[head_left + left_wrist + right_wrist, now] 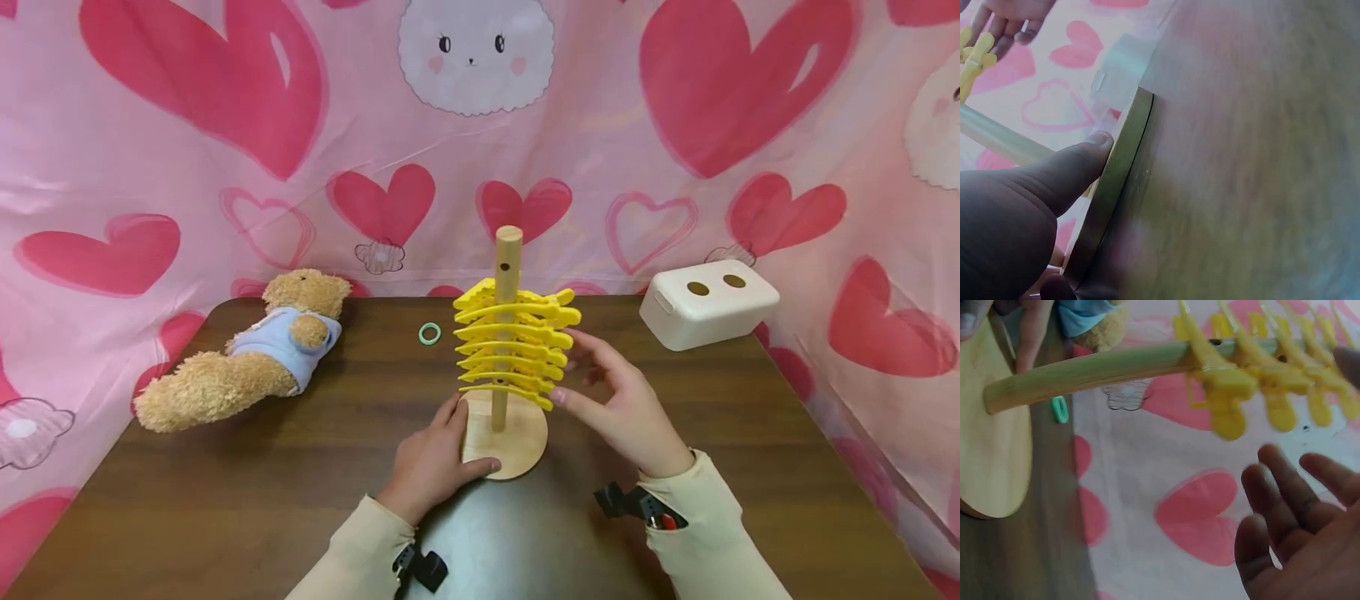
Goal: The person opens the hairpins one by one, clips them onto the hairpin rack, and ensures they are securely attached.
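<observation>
A wooden stand has a round base (517,450) and an upright pole (508,258). My left hand (438,458) grips the left edge of the base; in the left wrist view the thumb (1079,162) lies over its edge. Several thin, curved yellow plastic pieces (513,335), with rounded ends, sit stacked one above another along the pole. Close to their right ends is my right hand (626,404), its fingers spread and loosely bent. In the right wrist view the fingers (1291,506) stand apart from the yellow pieces (1229,394). Whether the right thumb touches one, I cannot tell.
A teddy bear (277,346) in a blue top lies at the table's left. Behind the stand's left side lies a small green ring (430,333). A white box (686,321) with two round holes stands at the back right. Heart-patterned pink cloth (442,150) hangs behind the table.
</observation>
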Motion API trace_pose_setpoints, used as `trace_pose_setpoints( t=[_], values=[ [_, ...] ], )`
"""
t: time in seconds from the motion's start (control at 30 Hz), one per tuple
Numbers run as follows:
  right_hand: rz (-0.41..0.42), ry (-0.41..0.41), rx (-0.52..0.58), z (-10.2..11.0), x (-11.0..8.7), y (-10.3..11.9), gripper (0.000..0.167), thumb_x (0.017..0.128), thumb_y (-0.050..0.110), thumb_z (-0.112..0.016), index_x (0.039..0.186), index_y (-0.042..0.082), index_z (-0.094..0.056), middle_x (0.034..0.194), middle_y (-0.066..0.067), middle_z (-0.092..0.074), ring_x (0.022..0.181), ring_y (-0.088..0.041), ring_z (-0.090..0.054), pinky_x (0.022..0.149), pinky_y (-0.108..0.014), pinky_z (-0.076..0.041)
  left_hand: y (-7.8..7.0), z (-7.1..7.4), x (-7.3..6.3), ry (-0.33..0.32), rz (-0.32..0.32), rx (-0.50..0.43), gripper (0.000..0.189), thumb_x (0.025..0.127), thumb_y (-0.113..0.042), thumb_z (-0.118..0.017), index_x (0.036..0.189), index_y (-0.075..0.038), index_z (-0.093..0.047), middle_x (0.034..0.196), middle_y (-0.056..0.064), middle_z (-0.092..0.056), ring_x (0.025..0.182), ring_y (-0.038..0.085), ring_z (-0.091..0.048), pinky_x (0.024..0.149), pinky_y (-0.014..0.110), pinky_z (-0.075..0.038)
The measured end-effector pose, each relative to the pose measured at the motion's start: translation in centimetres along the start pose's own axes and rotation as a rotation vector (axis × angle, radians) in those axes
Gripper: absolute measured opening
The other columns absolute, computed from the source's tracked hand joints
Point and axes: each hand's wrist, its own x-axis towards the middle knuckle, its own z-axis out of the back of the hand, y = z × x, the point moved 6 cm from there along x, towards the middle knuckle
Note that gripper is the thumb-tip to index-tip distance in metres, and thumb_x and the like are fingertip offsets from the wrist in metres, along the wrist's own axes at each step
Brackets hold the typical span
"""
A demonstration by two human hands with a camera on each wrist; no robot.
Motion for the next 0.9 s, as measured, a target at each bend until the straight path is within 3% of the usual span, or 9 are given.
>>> trace_pose_setpoints(
  t=[0.17, 0.3, 0.5, 0.67, 0.9],
  values=[
    [-0.060, 0.092, 0.035, -1.1, 0.5, -1.8, 0.065, 0.085, 0.023, -0.082, 0.143, 0.019, -0.052, 0.124, 0.001, -0.062, 0.112, -0.021, -0.054, 0.095, -0.050, -0.042, 0.3, 0.0, 0.0, -0.014, 0.012, 0.013, 0.108, 0.075, -0.074, -0.072, 0.156, -0.012, -0.038, 0.160, 0.011, -0.035, 0.112, 0.036, -0.064, 0.081, 0.052, -0.051],
    [-0.100, 0.124, -0.004, -1.4, 0.6, -2.9, 0.059, 0.083, 0.030, -0.084, 0.136, 0.019, -0.059, 0.118, 0.001, -0.065, 0.108, -0.027, -0.055, 0.092, -0.050, -0.043, 0.2, 0.1, 0.0, -0.012, 0.014, 0.020, 0.107, 0.075, -0.073, -0.072, 0.156, -0.012, -0.038, 0.161, 0.011, -0.034, 0.112, 0.036, -0.064, 0.081, 0.052, -0.051],
    [-0.103, 0.116, -0.019, -1.1, 0.5, -3.3, 0.040, 0.083, 0.030, -0.084, 0.118, 0.017, -0.071, 0.106, 0.001, -0.070, 0.097, -0.025, -0.061, 0.085, -0.046, -0.049, -0.3, 0.1, -0.1, -0.027, -0.010, 0.011, 0.106, 0.076, -0.073, -0.072, 0.156, -0.011, -0.039, 0.160, 0.012, -0.035, 0.108, 0.037, -0.065, 0.077, 0.051, -0.052],
    [-0.095, 0.135, -0.026, -1.7, 0.5, -3.5, 0.037, 0.081, 0.032, -0.086, 0.113, 0.019, -0.073, 0.103, 0.004, -0.071, 0.094, -0.022, -0.061, 0.084, -0.045, -0.050, -0.2, 0.0, -0.1, -0.027, -0.011, 0.018, 0.106, 0.076, -0.073, -0.071, 0.155, -0.010, -0.039, 0.159, 0.013, -0.036, 0.107, 0.036, -0.066, 0.076, 0.049, -0.052],
    [-0.041, 0.084, -0.064, -2.3, 0.4, -3.0, 0.028, 0.083, 0.030, -0.085, 0.107, 0.023, -0.074, 0.098, 0.006, -0.070, 0.087, -0.021, -0.060, 0.076, -0.038, -0.050, 0.0, 0.0, 0.0, -0.014, -0.032, 0.050, 0.106, 0.078, -0.074, -0.068, 0.156, -0.009, -0.037, 0.160, 0.013, -0.035, 0.102, 0.036, -0.067, 0.076, 0.050, -0.054]
  ],
)
